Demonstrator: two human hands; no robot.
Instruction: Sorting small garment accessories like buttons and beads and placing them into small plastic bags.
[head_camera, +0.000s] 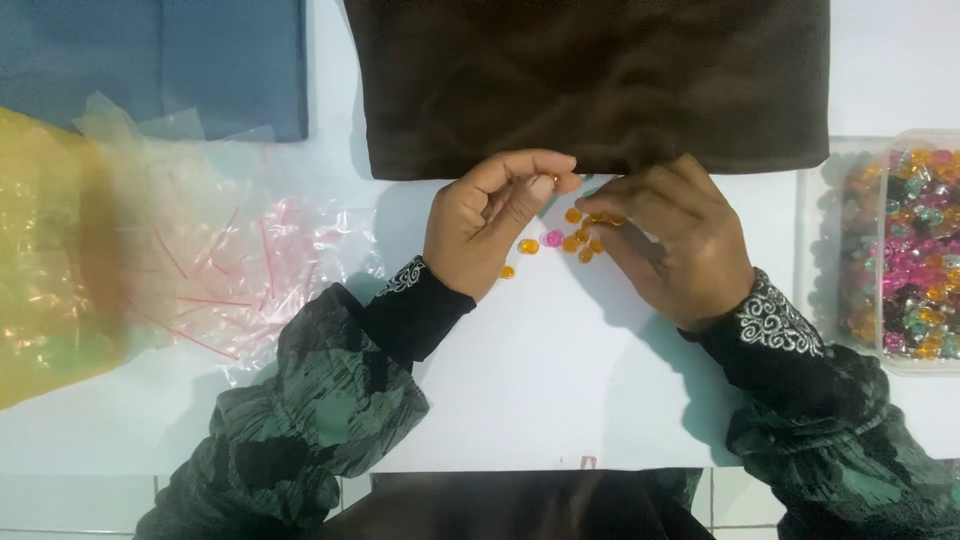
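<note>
My left hand (490, 215) is raised a little above the white table (560, 380), thumb and forefinger pinched on a small orange bead at their tips. My right hand (672, 238) lies palm down with its fingers resting on a small cluster of orange beads (580, 240). One pink bead (553, 238) lies among them, and a lone orange bead (507, 271) sits close to my left wrist. Part of the cluster is hidden under the right fingers.
A dark brown cloth (590, 80) lies just behind the hands, a blue cloth (160, 60) at the far left. A clear box of mixed coloured beads (905, 250) stands at the right edge. Small clear zip bags (230, 270) and a yellow plastic bag (45, 250) lie at left.
</note>
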